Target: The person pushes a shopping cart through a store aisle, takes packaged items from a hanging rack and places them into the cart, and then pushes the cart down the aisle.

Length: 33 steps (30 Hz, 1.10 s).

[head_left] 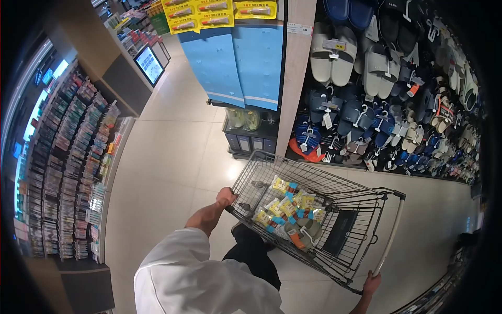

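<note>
A wire shopping cart (342, 233) stands at an angle in front of my body. My left hand (226, 197) is closed around the rim at its left corner. At the opposite end, my right hand (372, 282) grips the lower end of the cart's pale handle (389, 243); its fingers are partly hidden. Inside the basket lie several clear packs (287, 207) with yellow and blue labels. Beside them is a pair of olive-grey slippers (312, 228) with an orange tag.
Racks of hanging slippers (361, 115) line the right side. A display end with blue panels (256, 65) and yellow glue cards (214, 8) stands ahead. Shelves of small packaged goods (68, 172) run along the left. Tiled floor (157, 172) lies between, with a lit screen (149, 65) farther off.
</note>
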Available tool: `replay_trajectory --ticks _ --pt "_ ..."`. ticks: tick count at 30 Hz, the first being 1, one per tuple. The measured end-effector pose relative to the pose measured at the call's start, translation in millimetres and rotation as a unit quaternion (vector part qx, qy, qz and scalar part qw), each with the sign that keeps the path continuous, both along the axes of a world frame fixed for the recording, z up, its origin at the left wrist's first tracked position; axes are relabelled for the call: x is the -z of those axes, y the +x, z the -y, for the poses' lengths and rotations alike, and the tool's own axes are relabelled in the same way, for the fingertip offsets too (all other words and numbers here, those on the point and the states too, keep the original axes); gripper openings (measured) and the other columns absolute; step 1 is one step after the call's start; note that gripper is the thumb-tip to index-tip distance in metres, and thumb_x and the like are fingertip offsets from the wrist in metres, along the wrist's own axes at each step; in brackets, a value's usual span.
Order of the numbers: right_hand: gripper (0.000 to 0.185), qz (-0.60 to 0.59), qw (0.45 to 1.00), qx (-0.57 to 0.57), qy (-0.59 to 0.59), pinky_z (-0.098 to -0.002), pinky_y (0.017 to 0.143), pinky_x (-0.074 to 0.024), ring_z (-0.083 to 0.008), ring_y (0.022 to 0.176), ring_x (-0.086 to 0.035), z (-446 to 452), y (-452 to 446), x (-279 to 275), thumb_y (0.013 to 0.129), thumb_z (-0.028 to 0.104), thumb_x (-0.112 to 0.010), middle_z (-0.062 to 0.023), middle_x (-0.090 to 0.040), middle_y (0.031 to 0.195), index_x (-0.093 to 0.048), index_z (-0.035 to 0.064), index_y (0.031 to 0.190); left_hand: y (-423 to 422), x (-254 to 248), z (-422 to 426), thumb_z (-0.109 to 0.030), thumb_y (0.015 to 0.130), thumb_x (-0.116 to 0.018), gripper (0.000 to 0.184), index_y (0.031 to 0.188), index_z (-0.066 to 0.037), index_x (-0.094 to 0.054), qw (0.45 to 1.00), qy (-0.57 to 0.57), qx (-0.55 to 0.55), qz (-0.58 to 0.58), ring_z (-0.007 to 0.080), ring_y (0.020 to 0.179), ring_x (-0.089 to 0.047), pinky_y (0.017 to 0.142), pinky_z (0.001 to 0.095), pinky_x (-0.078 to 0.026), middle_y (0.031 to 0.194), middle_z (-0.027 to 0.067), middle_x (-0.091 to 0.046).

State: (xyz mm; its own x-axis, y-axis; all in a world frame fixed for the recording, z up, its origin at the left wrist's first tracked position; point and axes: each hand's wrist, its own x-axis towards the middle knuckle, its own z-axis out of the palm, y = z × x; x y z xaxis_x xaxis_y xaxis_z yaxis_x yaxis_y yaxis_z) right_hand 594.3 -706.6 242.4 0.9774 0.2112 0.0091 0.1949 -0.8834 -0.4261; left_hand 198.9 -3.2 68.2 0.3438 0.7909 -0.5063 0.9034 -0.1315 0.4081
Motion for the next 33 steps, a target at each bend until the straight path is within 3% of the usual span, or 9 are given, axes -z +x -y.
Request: replay_trajectory --ticks 4,8,11,18,20,22,24,27,33 --pt "0.027 0.000 1.000 0.013 -0.016 -0.0451 0.070 -0.0488 -0.0395 0.072 -0.061 -17.4 9.0 -8.0 0.089 0.017 -0.069 -0.0246 -0.064 0.080 -0.062 -0.0085 0.096 -1.6 20.0 -8.8 -0.045 0.085 -0.069 0.049 0.102 0.000 -0.072 0.999 -0.020 -0.023 -0.012 0.0406 0.102 -0.067 0.090 0.0457 -0.054 0.104 0.0246 -0.071" --pt "0.033 0.004 0.998 0.035 -0.046 -0.0454 0.066 -0.0480 -0.0369 0.067 -0.058 -30.6 25.0 -9.0 0.088 0.023 -0.070 -0.0227 -0.062 0.074 -0.062 -0.0081 0.094 14.7 1.6 6.7 -0.041 0.088 -0.067 0.043 0.105 -0.002 -0.070 0.993 0.080 -0.064 -0.054 0.0407 0.100 -0.067 0.088 0.0476 -0.054 0.101 0.0236 -0.071" --pt "0.035 0.020 0.999 -0.006 0.031 -0.0420 0.060 -0.0447 -0.0230 0.060 -0.044 -30.4 39.4 -7.2 0.091 0.026 -0.070 -0.0153 -0.058 0.067 -0.060 -0.0068 0.090 3.1 18.6 3.2 -0.031 0.087 -0.068 0.036 0.108 -0.002 -0.064 0.990 0.143 0.006 0.001 0.0409 0.089 -0.069 0.081 0.0495 -0.055 0.088 0.0207 -0.072" --pt "0.035 -0.001 0.989 0.055 -0.136 -0.0477 0.065 -0.0480 -0.0476 0.069 -0.058 -54.3 55.1 -35.3 0.089 0.029 -0.069 -0.0277 -0.060 0.072 -0.063 -0.0051 0.089 26.1 -13.1 28.5 -0.026 0.086 -0.072 0.028 0.093 -0.002 -0.061 0.978 0.206 0.013 -0.036 0.0414 0.078 -0.069 0.071 0.0494 -0.054 0.080 0.0195 -0.071" --pt "0.031 -0.019 0.987 0.064 -0.146 -0.0495 0.066 -0.0491 -0.0482 0.075 -0.061 -61.1 57.3 -42.2 0.088 0.027 -0.069 -0.0279 -0.062 0.074 -0.064 -0.0033 0.090 21.6 -10.0 31.3 -0.027 0.086 -0.072 0.030 0.097 -0.001 -0.063 0.975 0.218 0.026 -0.022 0.0404 0.085 -0.069 0.075 0.0485 -0.054 0.088 0.0199 -0.072" --pt "0.028 -0.028 0.990 0.076 -0.113 -0.0502 0.066 -0.0496 -0.0476 0.077 -0.061 -58.4 58.5 -43.1 0.087 0.026 -0.068 -0.0264 -0.063 0.076 -0.065 -0.0012 0.091 -5.5 28.3 23.4 -0.032 0.085 -0.074 0.048 0.117 0.002 -0.064 0.969 0.243 0.049 -0.001 0.0401 0.096 -0.069 0.080 0.0473 -0.054 0.101 0.0221 -0.072" --pt "0.027 0.016 0.988 0.090 -0.121 -0.0509 0.069 -0.0509 -0.0453 0.082 -0.064 -49.1 56.6 -44.6 0.086 0.028 -0.068 -0.0244 -0.066 0.081 -0.067 0.0012 0.092 3.0 10.9 40.3 -0.037 0.083 -0.075 0.057 0.123 0.001 -0.062 0.973 0.226 0.028 -0.028 0.0406 0.101 -0.067 0.082 0.0494 -0.053 0.109 0.0220 -0.071" --pt "0.028 -0.017 0.979 0.131 -0.158 -0.0523 0.075 -0.0526 -0.0443 0.084 -0.065 -40.9 56.9 -56.5 0.086 0.031 -0.064 -0.0225 -0.068 0.085 -0.067 0.0046 0.095 -8.3 21.0 43.1 -0.034 0.087 -0.073 0.050 0.123 -0.002 -0.062 0.966 0.248 0.055 -0.039 0.0375 0.091 -0.069 0.077 0.0475 -0.055 0.098 0.0171 -0.072" --pt "0.027 -0.076 0.974 0.130 -0.170 -0.0505 0.078 -0.0548 -0.0396 0.086 -0.067 -50.3 69.2 -82.1 0.084 0.028 -0.062 -0.0197 -0.070 0.088 -0.069 0.0057 0.096 4.3 -14.0 71.9 -0.032 0.091 -0.066 0.038 0.103 0.003 -0.061 0.971 0.230 0.040 -0.059 0.0427 0.083 -0.067 0.070 0.0514 -0.052 0.092 0.0229 -0.070"
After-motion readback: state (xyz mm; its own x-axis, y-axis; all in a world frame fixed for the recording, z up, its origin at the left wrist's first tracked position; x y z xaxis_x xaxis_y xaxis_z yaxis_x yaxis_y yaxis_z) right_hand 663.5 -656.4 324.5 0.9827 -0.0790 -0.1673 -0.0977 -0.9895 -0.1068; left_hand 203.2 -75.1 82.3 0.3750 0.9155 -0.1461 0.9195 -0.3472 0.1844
